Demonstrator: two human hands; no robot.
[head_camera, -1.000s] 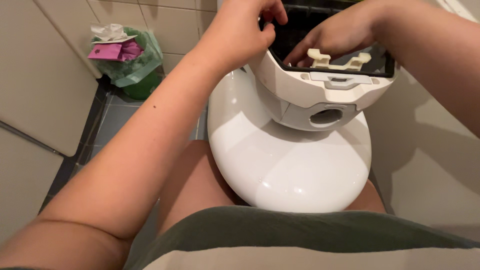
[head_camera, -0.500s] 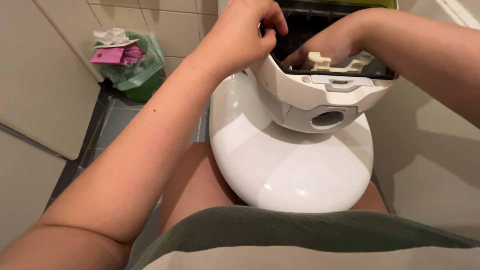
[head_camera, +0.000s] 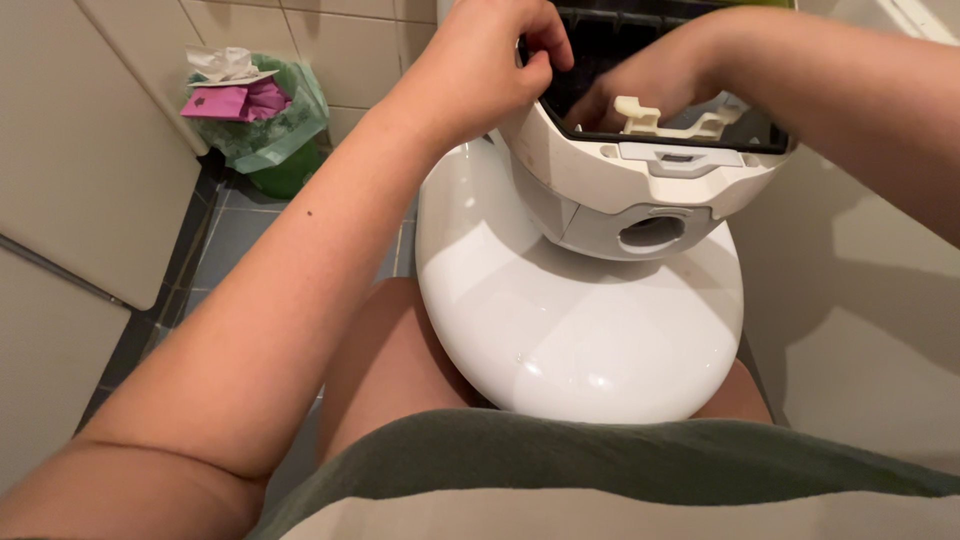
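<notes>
A rounded white plastic appliance housing (head_camera: 640, 190), opened at the top, is seen resting on a closed glossy white toilet lid (head_camera: 580, 340). Its left rim is pinched by the left hand (head_camera: 490, 60), fingers curled shut. The right hand (head_camera: 640, 80) is reached inside the dark cavity; its grip cannot be told. A cream plastic clip (head_camera: 640, 112) is exposed, so the interior work seems unfinished. A green bin bag (head_camera: 265, 125) stands by the tiled wall.

Glossy white plastic dispenser cover (head_camera: 640, 190)
</notes>
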